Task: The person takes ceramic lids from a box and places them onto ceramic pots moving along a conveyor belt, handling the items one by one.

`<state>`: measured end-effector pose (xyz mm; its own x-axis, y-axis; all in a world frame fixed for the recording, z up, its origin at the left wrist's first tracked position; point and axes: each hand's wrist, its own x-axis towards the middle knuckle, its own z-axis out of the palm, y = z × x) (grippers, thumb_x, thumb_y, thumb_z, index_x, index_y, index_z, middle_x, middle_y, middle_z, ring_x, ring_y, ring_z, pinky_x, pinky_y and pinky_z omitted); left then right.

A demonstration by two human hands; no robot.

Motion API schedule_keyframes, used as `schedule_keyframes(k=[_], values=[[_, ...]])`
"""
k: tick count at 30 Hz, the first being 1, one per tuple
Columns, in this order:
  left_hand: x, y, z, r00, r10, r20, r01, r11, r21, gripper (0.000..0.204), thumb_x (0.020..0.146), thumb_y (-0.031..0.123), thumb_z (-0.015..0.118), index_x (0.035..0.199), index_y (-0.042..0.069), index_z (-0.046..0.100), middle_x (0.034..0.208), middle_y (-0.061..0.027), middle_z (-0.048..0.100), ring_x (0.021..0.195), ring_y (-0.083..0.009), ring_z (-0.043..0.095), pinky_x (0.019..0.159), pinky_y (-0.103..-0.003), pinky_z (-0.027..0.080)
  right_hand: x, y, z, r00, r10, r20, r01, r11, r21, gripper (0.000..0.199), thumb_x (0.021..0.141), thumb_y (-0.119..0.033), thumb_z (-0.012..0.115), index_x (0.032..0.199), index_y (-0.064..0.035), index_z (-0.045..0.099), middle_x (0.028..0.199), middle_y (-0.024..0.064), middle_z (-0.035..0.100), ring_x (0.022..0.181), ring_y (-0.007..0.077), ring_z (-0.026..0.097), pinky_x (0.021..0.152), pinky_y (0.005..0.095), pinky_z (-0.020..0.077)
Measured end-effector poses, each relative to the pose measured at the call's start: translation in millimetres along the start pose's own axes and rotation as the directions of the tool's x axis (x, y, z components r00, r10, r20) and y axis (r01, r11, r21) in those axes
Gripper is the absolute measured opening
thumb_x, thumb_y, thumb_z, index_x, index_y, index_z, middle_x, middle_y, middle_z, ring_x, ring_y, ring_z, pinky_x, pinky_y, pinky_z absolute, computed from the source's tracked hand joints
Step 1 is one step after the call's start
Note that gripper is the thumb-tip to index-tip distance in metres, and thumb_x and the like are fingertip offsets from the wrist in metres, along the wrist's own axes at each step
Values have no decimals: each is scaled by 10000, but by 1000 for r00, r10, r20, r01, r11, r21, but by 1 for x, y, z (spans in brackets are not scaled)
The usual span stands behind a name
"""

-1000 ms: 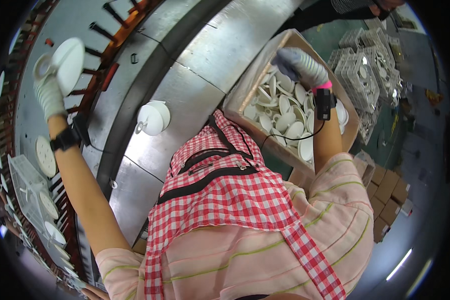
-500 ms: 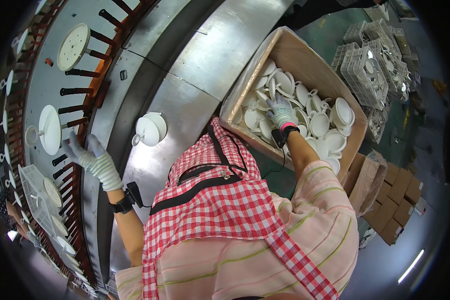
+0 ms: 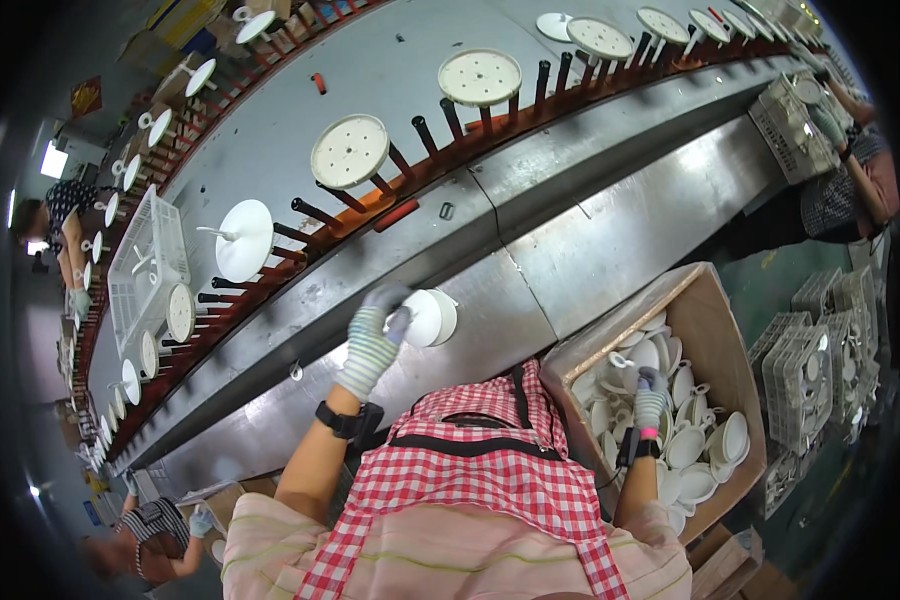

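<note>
My left hand [image 3: 372, 343], in a striped glove, is at the left edge of two overlapping white discs [image 3: 432, 318] on the steel ledge. Its thumb and fingers curl round the near disc's side, where the ring handle is hidden. Down in the cardboard box [image 3: 740, 350], my right hand [image 3: 650, 402] has its fingers closed against a white disc with a ring handle [image 3: 622, 362]; the exact grip is partly hidden. Many similar white discs [image 3: 686, 448] fill the box around it.
Beyond the steel ledge [image 3: 515, 295], a curved rack carries dark pegs [image 3: 425, 133] and white discs [image 3: 245, 240]. A white crate [image 3: 150, 270] stands on the far surface. Plastic crates [image 3: 796, 385] are stacked right of the box. Co-workers [image 3: 865, 175] are at the right and left.
My view has swung left, toward the rack. The left hand has come from beside the rack to the discs on the ledge. My right hand stays in the box, fingers more curled.
</note>
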<state>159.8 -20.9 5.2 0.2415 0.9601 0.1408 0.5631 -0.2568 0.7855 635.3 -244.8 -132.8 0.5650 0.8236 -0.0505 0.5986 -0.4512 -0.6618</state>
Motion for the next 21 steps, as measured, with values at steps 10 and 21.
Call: schedule_keyframes(k=[10, 21], values=[[60, 95, 93, 732, 251, 633, 266, 751, -604, 725, 783, 278, 668, 1346, 6, 303, 1246, -123, 477, 1102, -175, 490, 925, -298, 415, 36, -234, -4, 979, -117, 167, -133, 253, 958, 356, 819, -119, 576, 1160, -22, 534, 1171, 105, 532, 1090, 213, 503, 955, 358, 406], [109, 7, 31, 921, 87, 379, 309, 427, -850, 699, 848, 294, 616, 1372, 31, 234, 1294, -108, 444, 1176, -200, 449, 964, -353, 397, 124, -383, 162, 511, -773, -375, 837, 349, 422, 161, 826, -118, 566, 980, -104, 522, 1171, 187, 537, 1132, 370, 463, 923, 441, 396]])
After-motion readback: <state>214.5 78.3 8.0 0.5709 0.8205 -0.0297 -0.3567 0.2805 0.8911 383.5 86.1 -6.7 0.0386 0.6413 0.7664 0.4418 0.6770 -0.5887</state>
